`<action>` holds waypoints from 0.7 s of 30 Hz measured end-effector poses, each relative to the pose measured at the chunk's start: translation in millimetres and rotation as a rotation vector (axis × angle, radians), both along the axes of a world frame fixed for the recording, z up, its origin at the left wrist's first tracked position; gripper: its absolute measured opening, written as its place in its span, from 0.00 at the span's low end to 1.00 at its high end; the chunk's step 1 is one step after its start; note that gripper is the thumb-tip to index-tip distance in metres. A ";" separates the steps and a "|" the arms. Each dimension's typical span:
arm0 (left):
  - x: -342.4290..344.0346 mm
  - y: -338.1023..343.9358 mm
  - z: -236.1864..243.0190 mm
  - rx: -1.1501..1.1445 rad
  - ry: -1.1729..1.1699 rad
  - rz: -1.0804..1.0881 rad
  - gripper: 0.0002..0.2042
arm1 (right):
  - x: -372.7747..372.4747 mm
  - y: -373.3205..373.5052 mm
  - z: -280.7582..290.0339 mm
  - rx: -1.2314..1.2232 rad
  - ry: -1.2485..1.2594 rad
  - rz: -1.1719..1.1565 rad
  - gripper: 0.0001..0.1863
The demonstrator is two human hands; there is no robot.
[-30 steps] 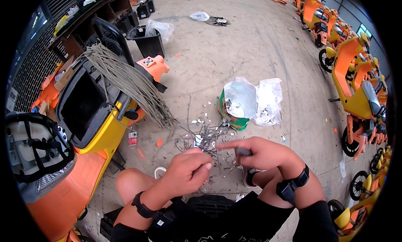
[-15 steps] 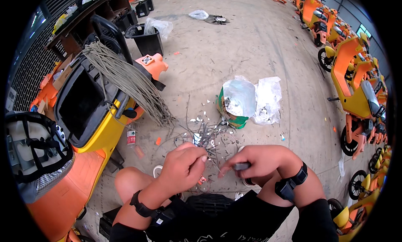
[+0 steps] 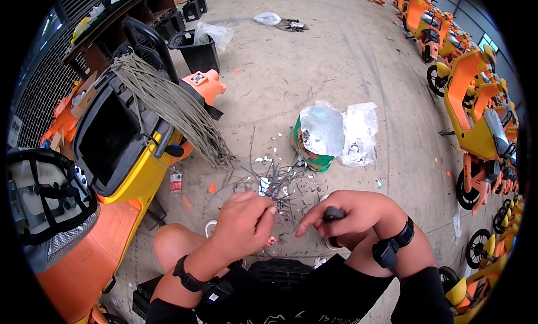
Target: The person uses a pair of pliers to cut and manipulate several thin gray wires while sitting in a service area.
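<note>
My left hand (image 3: pixel 244 220) is closed, thumb pressed against the curled fingers. Whatever it pinches is too thin or too hidden to make out. To its right, my right hand (image 3: pixel 358 212) is curled around a small tool with a dark grey handle (image 3: pixel 334 213); the working end is hidden, so its kind is unclear. The right index finger points toward the left hand, with a gap between the two. Below and beyond them on the floor lies a scattered heap of dark wire offcuts (image 3: pixel 276 184) with white scraps. A green sack with a pale lining (image 3: pixel 319 134) stands behind the heap.
At left stands a yellow and orange scooter body (image 3: pixel 126 181) with a long bundle of grey cables (image 3: pixel 168 103) draped over it. A black bin (image 3: pixel 199 55) is farther back. Clear plastic (image 3: pixel 358 136) lies beside the sack. Rows of orange and yellow scooters (image 3: pixel 471 111) line the right.
My right hand has shifted slightly and turned, so the tool's dark handle now tilts up more. My left hand has hardly moved and stays closed.
</note>
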State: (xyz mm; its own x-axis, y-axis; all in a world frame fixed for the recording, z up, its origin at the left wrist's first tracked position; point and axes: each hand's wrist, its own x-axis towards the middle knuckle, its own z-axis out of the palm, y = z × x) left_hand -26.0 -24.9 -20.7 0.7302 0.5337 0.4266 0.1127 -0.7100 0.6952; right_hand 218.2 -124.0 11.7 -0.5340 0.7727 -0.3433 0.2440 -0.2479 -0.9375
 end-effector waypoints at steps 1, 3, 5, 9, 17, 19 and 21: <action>1.1 -0.1 -0.8 0.038 -0.006 -0.021 0.04 | 2.1 -0.8 -5.3 0.033 0.089 -0.020 0.29; 2.0 -1.3 -1.9 0.016 -0.044 -0.096 0.04 | 0.3 -0.1 -2.6 0.027 0.166 -0.123 0.31; 0.8 -2.0 -1.2 0.006 -0.061 -0.127 0.04 | -8.2 3.2 14.0 -0.050 0.139 -0.289 0.32; 1.0 -1.4 2.0 0.026 -0.065 -0.085 0.04 | -17.6 2.6 9.3 0.130 -0.233 -0.302 0.33; -0.5 2.9 0.0 0.003 -0.042 0.060 0.03 | -7.0 4.3 9.0 -0.020 -0.147 -0.159 0.19; 1.4 3.0 -2.3 0.013 -0.020 0.065 0.02 | -3.7 2.4 6.8 -0.037 -0.060 -0.148 0.18; 1.8 1.1 -1.5 -0.004 0.007 0.054 0.02 | 0.0 0.6 -3.0 -0.034 0.085 -0.166 0.18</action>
State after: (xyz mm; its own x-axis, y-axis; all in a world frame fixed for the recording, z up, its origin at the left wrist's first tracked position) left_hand -24.2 -23.8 -22.2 0.7032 0.5743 0.4193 0.1557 -0.6997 0.6973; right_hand 218.2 -123.4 8.7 -0.4285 0.8412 -0.3297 0.1172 -0.3101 -0.9435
